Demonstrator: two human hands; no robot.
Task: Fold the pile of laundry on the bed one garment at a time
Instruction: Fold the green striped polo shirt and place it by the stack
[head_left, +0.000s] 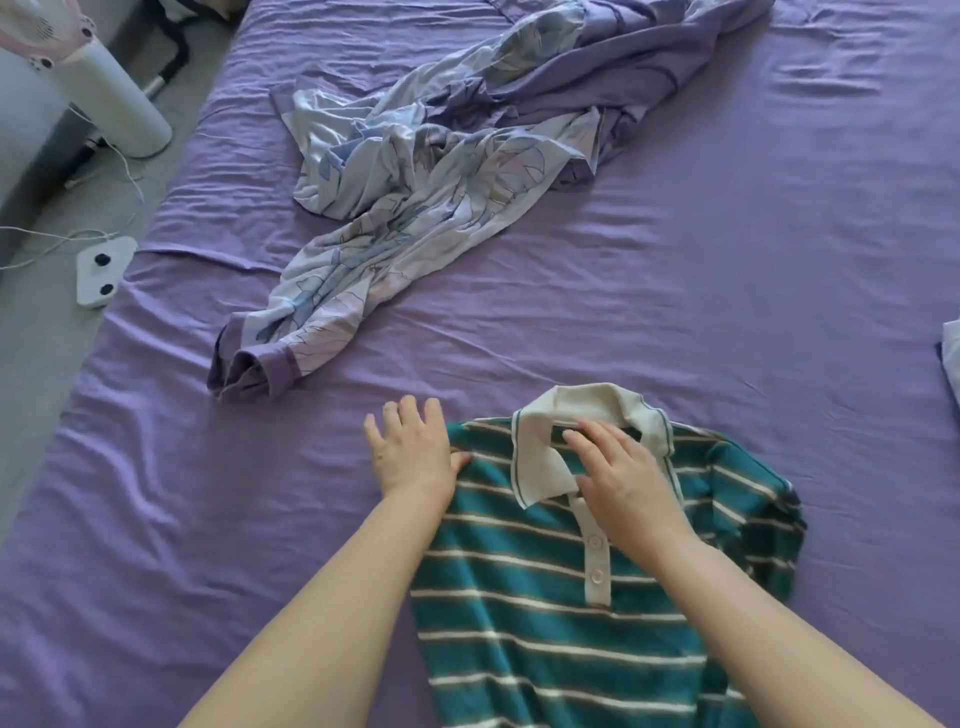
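A green polo shirt (545, 603) with white stripes and a cream collar lies face up on the purple bed sheet (727, 291), close to me. My left hand (410, 452) rests flat at the shirt's left shoulder edge, fingers straight, thumb touching the fabric. My right hand (623, 478) lies on the collar and button placket, fingers extended and pressing down. Farther back, a crumpled pale blue floral garment with purple cuffs (395, 208) sprawls across the bed, running into a purple piece (623, 67) behind it.
A white fabric edge (951, 358) shows at the right border. Off the bed's left side stand a white cylindrical appliance (119, 98), a small white device (101, 270) and loose white cables on grey floor.
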